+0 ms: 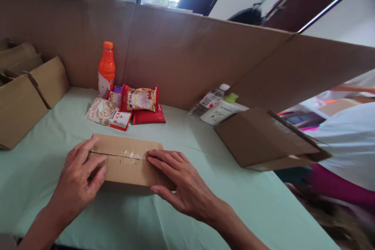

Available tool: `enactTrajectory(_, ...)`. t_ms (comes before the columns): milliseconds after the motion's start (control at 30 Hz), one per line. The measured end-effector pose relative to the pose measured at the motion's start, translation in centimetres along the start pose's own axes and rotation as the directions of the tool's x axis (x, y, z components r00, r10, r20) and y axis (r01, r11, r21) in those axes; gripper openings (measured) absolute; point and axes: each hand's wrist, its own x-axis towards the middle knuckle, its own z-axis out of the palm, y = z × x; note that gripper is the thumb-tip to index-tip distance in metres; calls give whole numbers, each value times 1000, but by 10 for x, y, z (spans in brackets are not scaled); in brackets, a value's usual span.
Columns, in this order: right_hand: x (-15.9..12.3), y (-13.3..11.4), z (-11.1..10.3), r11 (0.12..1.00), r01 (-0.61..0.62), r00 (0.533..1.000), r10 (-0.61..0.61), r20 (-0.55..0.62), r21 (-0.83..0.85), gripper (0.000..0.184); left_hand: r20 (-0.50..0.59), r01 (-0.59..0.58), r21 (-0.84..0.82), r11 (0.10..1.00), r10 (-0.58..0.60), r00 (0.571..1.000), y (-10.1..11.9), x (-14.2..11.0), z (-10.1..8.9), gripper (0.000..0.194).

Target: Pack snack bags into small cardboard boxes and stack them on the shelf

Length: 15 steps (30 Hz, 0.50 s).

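Box (125, 170): one, brown, lying on the green cloth (181, 238) directly before the person. Top flaps folded down and meeting at a seam; a dark slit shows along its left part, a strip of clear tape (129, 154) near its middle. Contents hidden.

Left hand (77, 175): at the box's left end, touching it. Fingers curled, narrow gap between thumb and forefinger; cannot tell whether they pinch the cardboard.

Right hand (184, 185): laid over the box's right end, fingers extended on the top, thumb apart near the front edge. Nothing clasped in the palm, as far as shown.

Condition: closing of the box judged nearly complete, flaps down and level. Sealing along the whole seam cannot be confirmed; the slit at left looks unpressed.

Goods outside the box:
- Orange bottle (107, 68), upright, behind the box, toward its left.
- Nut bag (102, 111), just behind the box.
- Red packet (140, 99), behind the box, atop a flat red pack (149, 117).
- Clear bottle (208, 103) and white bottle (224, 110), side by side, tilted, behind the box to its right.

Cartons: left carton (22, 111), left of the box; right carton (254, 138), well right of the box.
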Motion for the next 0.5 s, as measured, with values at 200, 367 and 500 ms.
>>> enactTrajectory(200,6,19,-10,999,38,992,-35,119,-26,66,-20,8,-174,985,-12,1000,-11,-5,9,21)
enactTrajectory(367,34,21,-12,995,58,967,-77,245,84,75,-33,34,-234,972,-43,999,-25,-10,12,23)
enactTrajectory(500,35,26,-13,995,81,980,-89,179,52,68,-22,107,-241,965,-115,993,-45,-12,27,31)
